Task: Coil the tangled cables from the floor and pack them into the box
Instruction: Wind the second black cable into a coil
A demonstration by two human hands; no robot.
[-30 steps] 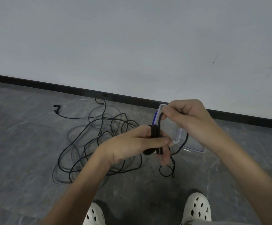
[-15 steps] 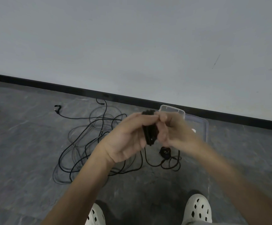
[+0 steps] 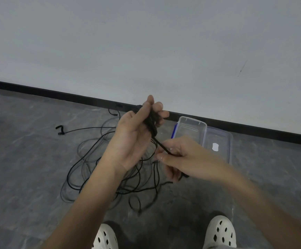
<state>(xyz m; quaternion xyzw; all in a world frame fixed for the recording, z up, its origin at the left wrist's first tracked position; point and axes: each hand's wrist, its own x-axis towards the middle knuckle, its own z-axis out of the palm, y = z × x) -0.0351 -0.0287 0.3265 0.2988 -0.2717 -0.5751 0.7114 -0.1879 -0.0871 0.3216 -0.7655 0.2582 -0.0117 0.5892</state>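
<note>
Two grips work one black cable above the grey floor (image 3: 20, 159). The left grip (image 3: 133, 133) is raised with its palm toward the camera, fingers curled round a small coiled bundle (image 3: 150, 123) of that cable. From the bundle's lower end a taut strand (image 3: 162, 146) runs down to the right grip (image 3: 187, 159), which is blurred and pinches the strand between thumb and fingertips. Beneath both grips the tangled cables (image 3: 92, 168) lie in loose loops on the floor. One plug end (image 3: 60, 130) lies apart, off to the left of the left grip. The clear plastic box (image 3: 218, 139) sits on the floor just beyond the right grip, beside the black skirting (image 3: 38, 90). A second clear piece (image 3: 191, 128) lies over the box's left end; whether it is the lid cannot be told. Two white perforated shoes (image 3: 219, 232) show below the grips.
</note>
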